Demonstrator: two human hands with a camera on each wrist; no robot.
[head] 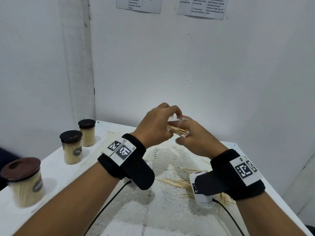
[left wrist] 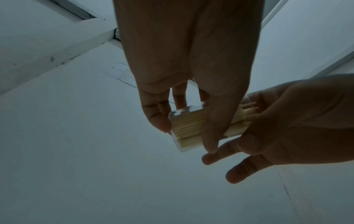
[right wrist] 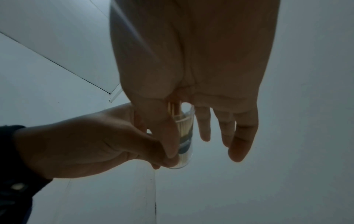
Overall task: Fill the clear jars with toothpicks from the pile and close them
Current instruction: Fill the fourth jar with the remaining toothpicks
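My left hand (head: 157,124) grips a clear jar (head: 179,128) that lies tilted on its side in the air above the table, its mouth towards my right hand (head: 197,138). The jar (left wrist: 188,128) is packed with toothpicks, and some tips (left wrist: 249,108) stick out of the mouth into the right palm. My right thumb (right wrist: 167,136) lies along the jar wall (right wrist: 184,136), with the forefinger round the rim and the other fingers straight. A loose toothpick pile (head: 177,183) lies on the lace cloth below.
Three filled jars with dark lids stand along the table's left side: one at the back (head: 87,132), one in the middle (head: 71,147) and one nearest me (head: 23,182). The white table (head: 68,176) meets the wall behind, and its right edge runs close to my right arm.
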